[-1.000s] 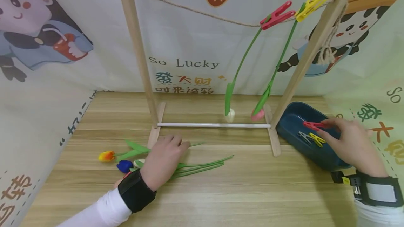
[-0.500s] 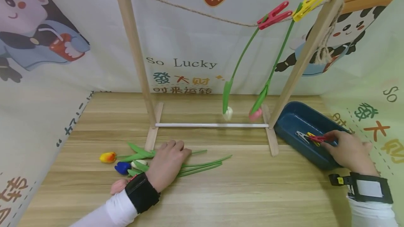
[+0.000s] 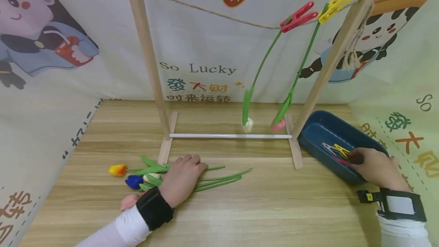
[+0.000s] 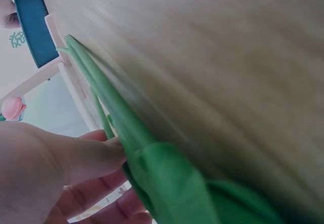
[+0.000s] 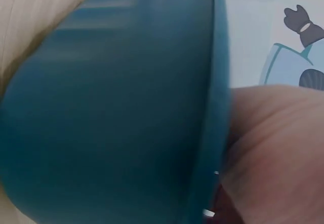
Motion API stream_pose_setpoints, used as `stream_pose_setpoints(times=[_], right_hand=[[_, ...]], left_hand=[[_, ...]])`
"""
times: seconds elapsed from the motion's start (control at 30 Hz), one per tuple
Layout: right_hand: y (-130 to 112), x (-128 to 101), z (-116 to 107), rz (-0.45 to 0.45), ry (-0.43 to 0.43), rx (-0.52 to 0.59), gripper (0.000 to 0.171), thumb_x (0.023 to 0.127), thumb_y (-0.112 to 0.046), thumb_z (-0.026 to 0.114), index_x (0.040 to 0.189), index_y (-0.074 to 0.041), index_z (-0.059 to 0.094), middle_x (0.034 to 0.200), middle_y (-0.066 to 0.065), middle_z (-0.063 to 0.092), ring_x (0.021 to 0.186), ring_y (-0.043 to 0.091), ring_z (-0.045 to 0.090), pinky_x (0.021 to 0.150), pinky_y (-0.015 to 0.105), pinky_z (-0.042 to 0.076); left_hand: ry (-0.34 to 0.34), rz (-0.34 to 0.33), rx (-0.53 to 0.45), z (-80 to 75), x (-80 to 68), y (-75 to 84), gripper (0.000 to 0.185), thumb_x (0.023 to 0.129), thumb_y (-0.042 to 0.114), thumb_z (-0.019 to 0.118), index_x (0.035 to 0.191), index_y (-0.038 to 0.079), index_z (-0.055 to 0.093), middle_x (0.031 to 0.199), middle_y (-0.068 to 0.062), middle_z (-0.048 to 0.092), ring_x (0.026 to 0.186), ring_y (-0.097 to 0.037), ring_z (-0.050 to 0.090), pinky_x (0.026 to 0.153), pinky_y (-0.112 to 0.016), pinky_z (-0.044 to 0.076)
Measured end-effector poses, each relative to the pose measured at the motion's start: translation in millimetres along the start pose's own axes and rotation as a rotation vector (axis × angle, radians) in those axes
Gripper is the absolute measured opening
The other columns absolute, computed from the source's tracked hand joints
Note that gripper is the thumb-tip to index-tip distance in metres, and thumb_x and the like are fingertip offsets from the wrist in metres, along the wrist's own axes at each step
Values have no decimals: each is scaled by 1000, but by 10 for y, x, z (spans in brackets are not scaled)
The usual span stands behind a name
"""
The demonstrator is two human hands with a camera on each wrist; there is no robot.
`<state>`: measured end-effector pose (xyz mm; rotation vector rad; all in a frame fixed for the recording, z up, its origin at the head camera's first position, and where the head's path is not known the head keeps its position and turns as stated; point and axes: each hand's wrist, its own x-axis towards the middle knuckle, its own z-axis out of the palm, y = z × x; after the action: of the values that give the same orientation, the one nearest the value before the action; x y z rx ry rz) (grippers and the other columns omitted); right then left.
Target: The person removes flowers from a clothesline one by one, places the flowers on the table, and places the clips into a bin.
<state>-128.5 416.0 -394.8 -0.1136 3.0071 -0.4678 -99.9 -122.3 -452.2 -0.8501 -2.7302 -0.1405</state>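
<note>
My left hand (image 3: 182,180) lies over several artificial tulips on the wooden table and pinches the stem of the orange-yellow tulip (image 3: 118,170). A blue tulip (image 3: 134,182), a white tulip (image 3: 152,178) and a pink tulip (image 3: 129,202) lie beside it, partly under hand and wrist. In the left wrist view, thumb and fingers close around a thin green stem (image 4: 101,110). My right hand (image 3: 374,167) reaches into the blue bin (image 3: 317,125), its fingertips pinching a red clothespin (image 3: 340,160), mostly hidden. A yellow clothespin (image 3: 341,150) and a grey clothespin (image 3: 329,148) lie there too.
A wooden frame (image 3: 147,48) with a white crossbar (image 3: 229,136) stands behind the tulips. On its rope (image 3: 212,12), a red clothespin (image 3: 298,16) holds a white tulip (image 3: 247,125) upside down, and a yellow clothespin (image 3: 337,3) a pink tulip (image 3: 278,125).
My right hand has moved down and left in the bin, and the red clothespin now sits lower, below the yellow one. My left hand has shifted slightly right, uncovering more of the pink tulip.
</note>
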Motion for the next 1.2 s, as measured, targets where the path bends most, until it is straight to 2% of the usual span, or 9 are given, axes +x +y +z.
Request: stream_pose_setpoints(times=[0.27,0.43,0.57,0.8,1.0,1.2], right_hand=[[-221,-54,-165,-23,91,-18,43,94,-23,81,124,6,68,117,29,72,106,56,61,78,67,25],[-534,-119,-366,-96,221,-70,42,90,-22,85,121,3,71,112,27,73,97,51,63,73,64,24],[-839,-180,-576,-140,311,-127,42,87,-20,88,120,1,72,107,25,74,95,46,60,72,64,25],[-1318,-258,-1004,-227,429,-183,43,85,-17,90,120,0,72,109,27,73,104,49,52,78,67,21],[-1678,-286,-1351,-332,550,-220,42,81,-11,93,116,1,73,105,28,73,102,49,50,79,67,19],[-2017,-306,-1634,-435,646,-233,38,84,-7,90,116,1,73,105,28,72,101,48,50,84,67,21]], left_hand=[[15,-6,-25,-135,38,8,28,91,-4,78,115,10,79,100,-7,70,92,-28,67,74,-44,58],[55,-29,-87,-337,122,7,30,92,6,83,122,6,76,106,-9,71,97,-30,69,81,-44,60],[134,-14,-120,-512,214,-29,37,91,11,86,125,3,74,106,-10,71,95,-29,69,82,-42,59],[308,42,-184,-889,463,-101,43,92,12,84,130,-2,69,110,-14,70,96,-32,70,82,-46,60],[404,59,-238,-1244,705,-99,52,94,12,82,140,-3,62,120,-16,68,109,-34,65,94,-46,56],[500,78,-309,-1460,924,-42,55,97,13,80,144,-4,58,125,-17,67,112,-31,64,96,-43,56]])
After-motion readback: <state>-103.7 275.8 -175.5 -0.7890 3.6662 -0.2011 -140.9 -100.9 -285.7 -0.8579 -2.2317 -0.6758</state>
